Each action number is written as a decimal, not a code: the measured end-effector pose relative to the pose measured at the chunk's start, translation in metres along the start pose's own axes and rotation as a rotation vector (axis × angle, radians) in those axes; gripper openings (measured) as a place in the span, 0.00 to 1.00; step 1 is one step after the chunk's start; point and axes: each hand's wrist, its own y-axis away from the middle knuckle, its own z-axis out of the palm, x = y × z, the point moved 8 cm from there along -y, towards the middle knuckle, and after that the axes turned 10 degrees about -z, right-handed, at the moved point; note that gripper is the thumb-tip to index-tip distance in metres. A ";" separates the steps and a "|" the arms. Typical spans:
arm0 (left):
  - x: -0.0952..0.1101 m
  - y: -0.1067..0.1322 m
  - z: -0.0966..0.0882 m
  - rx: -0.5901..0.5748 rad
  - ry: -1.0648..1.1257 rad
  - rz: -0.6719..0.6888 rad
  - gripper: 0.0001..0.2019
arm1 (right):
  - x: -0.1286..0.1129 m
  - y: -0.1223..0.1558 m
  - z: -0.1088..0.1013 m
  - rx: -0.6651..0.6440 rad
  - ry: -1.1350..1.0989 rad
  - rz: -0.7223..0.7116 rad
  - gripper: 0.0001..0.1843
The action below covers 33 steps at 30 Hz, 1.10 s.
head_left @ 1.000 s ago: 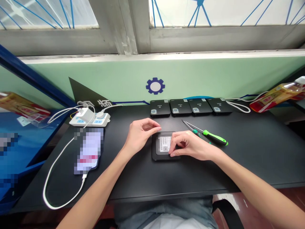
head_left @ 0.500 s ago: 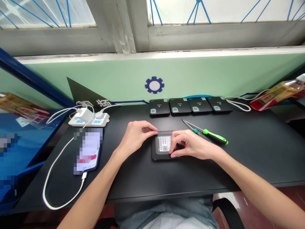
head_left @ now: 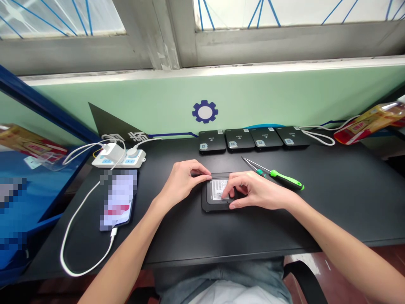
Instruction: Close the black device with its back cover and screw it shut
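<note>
Black tabletop (head_left: 354, 207) carrying four flat black devices (head_left: 253, 139) in a row along the rear edge. White power strip (head_left: 119, 159) at rear left; pixelated phone (head_left: 118, 200) beside it, white cable (head_left: 61, 253) looping from its lower end. Green-handled screwdriver (head_left: 286, 180) and steel tweezers (head_left: 253, 165) lying just right of centre, near a black device (head_left: 212, 203) with white label (head_left: 219, 189) uppermost. Left hand (head_left: 183, 183) at that device's upper-left edge, fingertips touching; right hand (head_left: 256, 191) over its lower right, fingers on the label. Each grip curled; clamping not determinable.

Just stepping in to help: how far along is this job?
Four black units sit lined up by the wall, apparently done. In hand: a fifth unit, label up, under the left hand and right hand. Remaining: this unit, it seems; the green-handled screwdriver lies unheld.
</note>
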 end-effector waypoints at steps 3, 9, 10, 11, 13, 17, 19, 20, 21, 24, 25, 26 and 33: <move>0.000 0.001 0.003 -0.019 -0.014 0.011 0.04 | 0.000 0.000 -0.001 0.004 -0.001 0.000 0.12; 0.004 0.003 0.002 0.023 -0.124 0.052 0.06 | 0.001 0.000 0.000 0.007 0.005 -0.002 0.12; 0.003 0.002 0.002 0.025 -0.128 0.051 0.06 | 0.001 0.000 0.000 0.007 0.007 -0.002 0.12; 0.003 0.002 0.002 0.026 -0.127 0.047 0.06 | 0.001 0.000 0.000 0.007 0.009 -0.002 0.11; 0.002 0.002 0.002 0.024 -0.121 0.041 0.07 | 0.000 -0.001 0.000 0.008 0.012 -0.003 0.11; -0.002 0.000 0.003 0.018 -0.111 0.021 0.09 | -0.001 -0.001 0.000 0.009 0.017 -0.004 0.11; -0.004 -0.001 0.002 0.043 -0.112 0.002 0.09 | -0.001 -0.001 0.000 0.008 0.019 -0.003 0.12; -0.005 -0.002 0.001 0.061 -0.112 -0.007 0.09 | -0.001 -0.001 0.000 0.009 0.021 -0.003 0.12; -0.006 -0.003 0.000 0.076 -0.110 -0.015 0.08 | -0.001 -0.001 0.000 0.010 0.022 -0.003 0.12; -0.009 -0.004 0.000 0.073 -0.094 -0.035 0.09 | -0.001 -0.001 0.000 0.015 0.023 -0.005 0.12; -0.009 -0.004 0.001 0.063 -0.090 -0.041 0.10 | -0.001 -0.001 0.000 0.015 0.022 -0.005 0.12; -0.010 -0.004 0.001 0.056 -0.089 -0.046 0.10 | -0.001 -0.001 0.000 0.015 0.021 -0.004 0.12; -0.008 -0.003 -0.001 0.034 -0.107 -0.038 0.09 | -0.002 0.000 0.001 0.013 0.012 0.001 0.11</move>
